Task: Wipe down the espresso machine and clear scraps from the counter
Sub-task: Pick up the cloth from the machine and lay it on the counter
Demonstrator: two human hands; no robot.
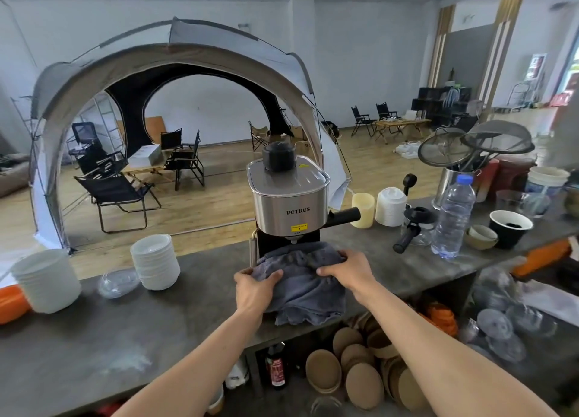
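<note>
A steel espresso machine (289,197) with a black knob on top stands on the dark grey counter (94,332). A grey cloth (302,286) is draped over the machine's base and hangs down onto the counter's front edge. My left hand (253,286) grips the cloth's left side. My right hand (346,267) grips its upper right corner. Both hands sit just below the machine's brew head. The drip tray under the cloth is hidden.
Stacks of white bowls (155,261) and tubs (47,280) stand at the left, beside a clear lid (117,283). On the right are a water bottle (453,217), a black portafilter (407,239), cup stacks (390,206), a black paper cup (510,233) and mesh strainers (473,145). Brown lids (354,369) lie on a shelf below.
</note>
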